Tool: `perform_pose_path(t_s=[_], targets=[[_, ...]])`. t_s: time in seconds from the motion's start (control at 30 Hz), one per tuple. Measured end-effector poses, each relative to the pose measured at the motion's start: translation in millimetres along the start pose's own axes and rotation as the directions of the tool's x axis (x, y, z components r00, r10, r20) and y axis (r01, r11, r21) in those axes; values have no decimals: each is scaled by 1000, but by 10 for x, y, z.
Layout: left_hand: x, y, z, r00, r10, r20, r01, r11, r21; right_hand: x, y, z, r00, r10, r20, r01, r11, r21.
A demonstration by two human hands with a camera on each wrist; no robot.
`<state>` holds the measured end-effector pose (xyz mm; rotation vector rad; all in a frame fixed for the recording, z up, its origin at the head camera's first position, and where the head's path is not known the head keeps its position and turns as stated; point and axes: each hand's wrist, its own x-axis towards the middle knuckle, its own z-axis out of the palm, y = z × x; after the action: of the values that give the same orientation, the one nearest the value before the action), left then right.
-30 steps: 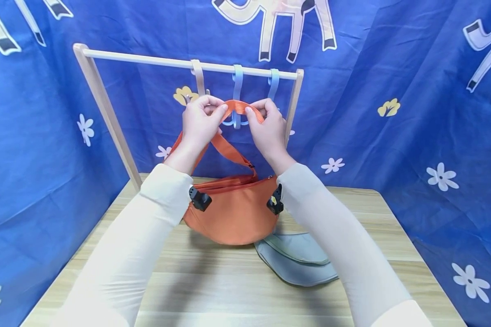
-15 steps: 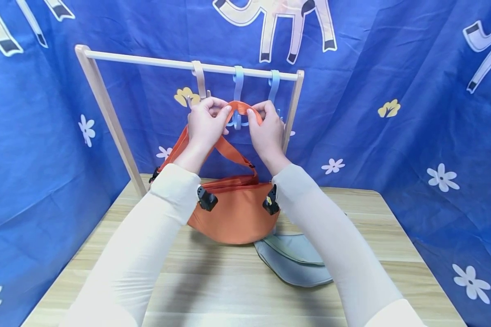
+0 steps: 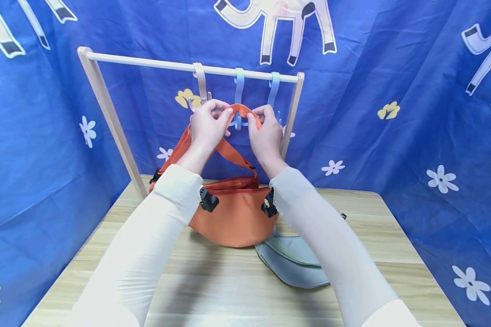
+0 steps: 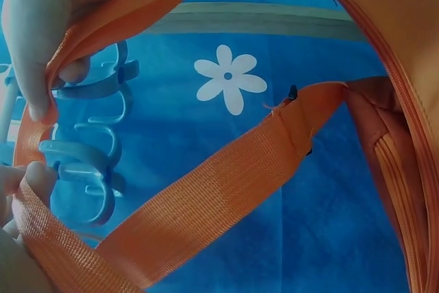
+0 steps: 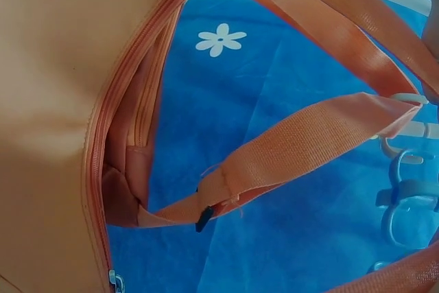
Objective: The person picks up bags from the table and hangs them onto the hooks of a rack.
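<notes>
Left hand (image 3: 206,126) and right hand (image 3: 267,134) slightly closer together than a second ago, white-sleeved arms (image 3: 147,245) stretched forward, each hand pinching flat orange webbing strap (image 3: 241,108) before middle light-blue plastic hook (image 3: 239,86). Curved orange waist bag (image 3: 235,222) below, between arms; black buckle (image 3: 155,175) now visible.

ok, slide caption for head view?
Left hand and right hand pinch the strap of an orange bag near a blue hook.

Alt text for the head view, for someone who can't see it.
A person's left hand and right hand pinch the strap of an orange waist bag before the middle, blue hook on a wooden rack. A grey-blue bag lies on the table.
</notes>
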<state>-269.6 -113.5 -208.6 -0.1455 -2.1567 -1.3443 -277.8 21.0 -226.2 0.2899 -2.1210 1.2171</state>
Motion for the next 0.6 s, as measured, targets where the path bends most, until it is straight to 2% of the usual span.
perform_pose_path(t_s=[0.23,0.37,0.6], targets=[[-21,-21,15,1000,18,14,-18,1000,13,-16,40,-16,999,33,26,-32,999,-41],[-39,-59,14,999,23,24,-23,1000,12,-62,92,5,999,27,36,-27,999,-19],[-71,-125,-15,997,-29,70,28,999,17,-146,174,62,998,51,48,-52,999,16]])
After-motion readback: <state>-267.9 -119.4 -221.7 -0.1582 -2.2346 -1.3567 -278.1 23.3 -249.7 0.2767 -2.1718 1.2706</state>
